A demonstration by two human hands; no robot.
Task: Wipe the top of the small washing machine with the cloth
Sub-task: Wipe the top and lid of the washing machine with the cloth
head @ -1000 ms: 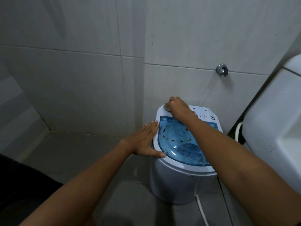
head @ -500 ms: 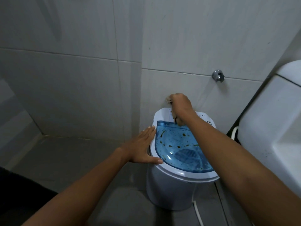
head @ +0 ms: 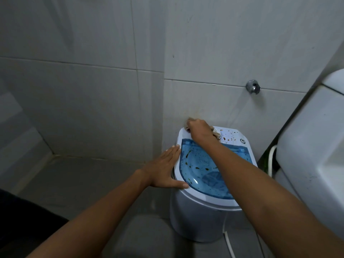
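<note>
Right hand is now sliding back to the far left corner of the washing machine, after being lifted a little over the far edge half a second ago. It is gripping the cloth, fingers curled round it, with bits of beige fabric poking out at both sides of the fist. Left hand is staying flat and wide against the machine's left rim, fingers straight, thumb lying along the near edge, bracing it. Brown spots are still showing on the white control panel to the right and on the blue lid. So the wiping is looking barely begun: only the far left strip is getting covered. Next the cloth probably needs dragging right across the panel, then over the lid. A tap is sticking out of the tiled wall behind.
</note>
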